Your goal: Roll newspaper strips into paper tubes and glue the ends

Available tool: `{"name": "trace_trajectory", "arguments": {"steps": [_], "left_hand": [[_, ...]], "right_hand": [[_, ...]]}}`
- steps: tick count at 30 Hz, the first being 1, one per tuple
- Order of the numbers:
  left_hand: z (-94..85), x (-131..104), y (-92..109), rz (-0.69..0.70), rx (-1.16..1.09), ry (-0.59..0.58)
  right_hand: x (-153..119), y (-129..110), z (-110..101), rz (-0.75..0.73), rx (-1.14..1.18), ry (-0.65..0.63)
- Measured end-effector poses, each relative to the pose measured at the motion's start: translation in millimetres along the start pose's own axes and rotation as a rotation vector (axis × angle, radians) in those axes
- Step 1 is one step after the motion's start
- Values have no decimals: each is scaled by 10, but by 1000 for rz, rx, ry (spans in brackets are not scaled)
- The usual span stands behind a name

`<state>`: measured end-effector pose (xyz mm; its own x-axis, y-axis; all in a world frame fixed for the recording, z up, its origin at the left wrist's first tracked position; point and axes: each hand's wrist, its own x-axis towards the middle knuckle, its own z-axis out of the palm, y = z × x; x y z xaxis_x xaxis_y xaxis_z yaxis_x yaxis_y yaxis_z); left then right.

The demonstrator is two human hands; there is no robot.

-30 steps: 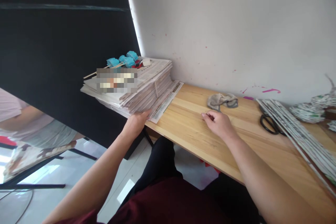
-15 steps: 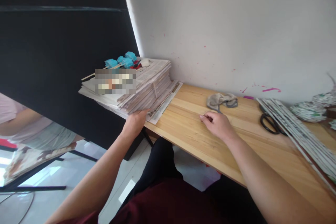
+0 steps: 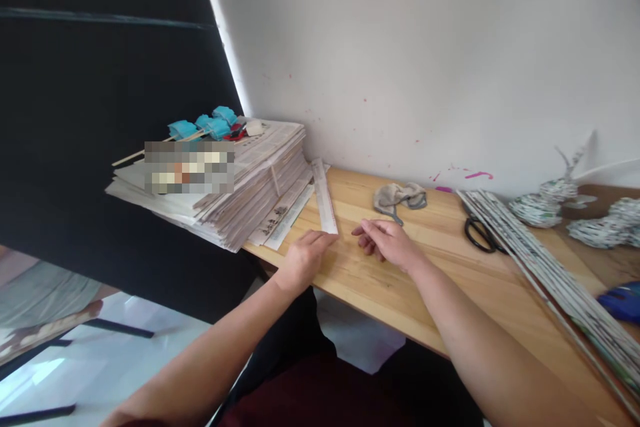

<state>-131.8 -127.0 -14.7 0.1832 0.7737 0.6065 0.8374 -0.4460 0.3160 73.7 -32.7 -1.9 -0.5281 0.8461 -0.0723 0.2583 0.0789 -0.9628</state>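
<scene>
Between thumb and fingers, my left hand [image 3: 306, 259] pinches the near end of a narrow printed newspaper strip [image 3: 325, 200]. The strip slants away over the wooden table towards the wall. To its right, my right hand [image 3: 383, 240] hovers over the table, fingers loosely bent and apart, with nothing in them. More printed paper strips [image 3: 287, 217] lie flat beside the tall stack of newspapers [image 3: 250, 203] on the left. A crumpled grey-beige cloth [image 3: 399, 199] rests just beyond my right hand.
Blue paper flowers [image 3: 215, 125] on sticks lie on the stack. On the right of the wooden table [image 3: 425, 307] are black-handled scissors [image 3: 477, 235], a bundle of rolled paper tubes [image 3: 540, 267], woven paper pieces [image 3: 537, 205] and a blue object [image 3: 623, 301]. A seated person [image 3: 45, 287] shows at left.
My left hand has moved right from the paper stack, drawing a newspaper strip out onto the table. My right hand's fingers have spread a little, and the view has shifted right.
</scene>
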Motion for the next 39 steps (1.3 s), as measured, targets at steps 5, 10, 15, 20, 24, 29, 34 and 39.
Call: {"name": "trace_trajectory", "arguments": {"steps": [5,10,15,20,24,29,34,39], "left_hand": [[174,73,189,44,-65,56],[267,142,374,77,-185,51],[288,185,436,-92,-360,-25],[211,206,396,-296,-544,-52],[196,205,200,-483,-537,44],[250,243,-30,-604,-612,-5],[271,331,28,-602,-581,-26],[279,379,85,-629,-626,5]], "right_hand": [[12,9,-24,30,63,-24],[33,7,-48,14,173,-37],[16,-2,-39,23,87,-38],[38,19,27,62,0,47],[97,64,3,81,94,200],[76,-6,-45,206,483,116],[20,-115,58,165,716,-8],[-12,-202,112,167,822,-84]]}}
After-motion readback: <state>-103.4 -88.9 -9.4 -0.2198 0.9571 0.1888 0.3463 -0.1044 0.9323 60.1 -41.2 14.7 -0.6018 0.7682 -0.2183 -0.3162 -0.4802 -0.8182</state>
